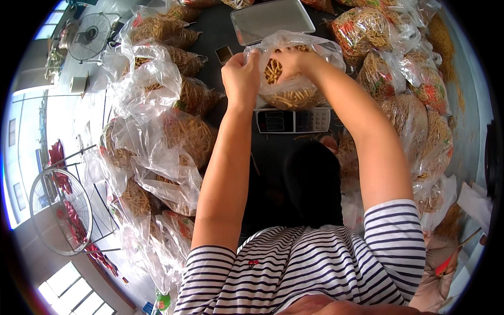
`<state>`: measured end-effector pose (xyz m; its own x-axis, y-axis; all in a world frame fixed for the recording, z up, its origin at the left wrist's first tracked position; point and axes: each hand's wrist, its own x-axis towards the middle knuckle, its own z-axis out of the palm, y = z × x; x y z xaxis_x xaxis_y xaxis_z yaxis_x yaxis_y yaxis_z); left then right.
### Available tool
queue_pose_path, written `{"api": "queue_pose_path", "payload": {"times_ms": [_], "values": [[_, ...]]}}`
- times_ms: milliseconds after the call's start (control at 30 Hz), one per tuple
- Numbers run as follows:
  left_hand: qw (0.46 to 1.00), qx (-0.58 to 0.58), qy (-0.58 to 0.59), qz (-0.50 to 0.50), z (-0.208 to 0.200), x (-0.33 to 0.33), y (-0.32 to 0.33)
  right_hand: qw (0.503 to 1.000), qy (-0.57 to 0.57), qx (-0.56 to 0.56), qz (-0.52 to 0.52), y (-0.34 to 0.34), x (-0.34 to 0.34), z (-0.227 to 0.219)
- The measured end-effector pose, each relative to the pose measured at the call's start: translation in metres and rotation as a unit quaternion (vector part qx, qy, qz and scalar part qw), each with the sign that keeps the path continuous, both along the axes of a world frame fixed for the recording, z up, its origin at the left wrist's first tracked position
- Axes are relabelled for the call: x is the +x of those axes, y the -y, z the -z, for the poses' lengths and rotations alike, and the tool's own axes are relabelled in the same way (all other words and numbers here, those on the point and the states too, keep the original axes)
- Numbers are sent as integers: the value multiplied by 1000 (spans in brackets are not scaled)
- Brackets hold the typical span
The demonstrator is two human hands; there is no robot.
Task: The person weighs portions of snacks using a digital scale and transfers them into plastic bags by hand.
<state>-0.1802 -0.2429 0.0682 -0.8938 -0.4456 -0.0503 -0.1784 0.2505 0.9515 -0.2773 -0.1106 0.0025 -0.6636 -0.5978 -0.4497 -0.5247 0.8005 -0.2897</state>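
A clear plastic bag (334,52) filled with short brown stick-like pieces (294,98) rests on a digital scale (314,121) in front of me. My left hand (240,79) is closed on the bag's left rim, thumb up and fingers curled. Through the bag's mouth reaches my right hand (292,62), down among the pieces. Its fingers are mostly hidden there, so whether they grip any pieces does not show.
Beyond the scale lies a shiny rectangular metal tray (273,22), with a small square box (224,54) nearby. Filled plastic bags line the left (189,134) and right (362,31). Fans (90,35) stand at far left. A person's beige clothing (437,262) shows at lower right.
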Motion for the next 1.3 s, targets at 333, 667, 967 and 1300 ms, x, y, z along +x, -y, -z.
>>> {"api": "queue_pose_path", "payload": {"times_ms": [333,667,967,1300], "values": [[999,-3,10,50,-15,3,13,999,-4,38,-10,1,36,23],[994,-5,43,100,-22,21,21,984,-170,16,-42,-2,45,52],[978,-151,59,129,-22,27,31,981,-178,-19,-76,-15,44,28],[962,-243,37,119,-22,22,32,984,-78,-140,81,-48,30,-31]]}}
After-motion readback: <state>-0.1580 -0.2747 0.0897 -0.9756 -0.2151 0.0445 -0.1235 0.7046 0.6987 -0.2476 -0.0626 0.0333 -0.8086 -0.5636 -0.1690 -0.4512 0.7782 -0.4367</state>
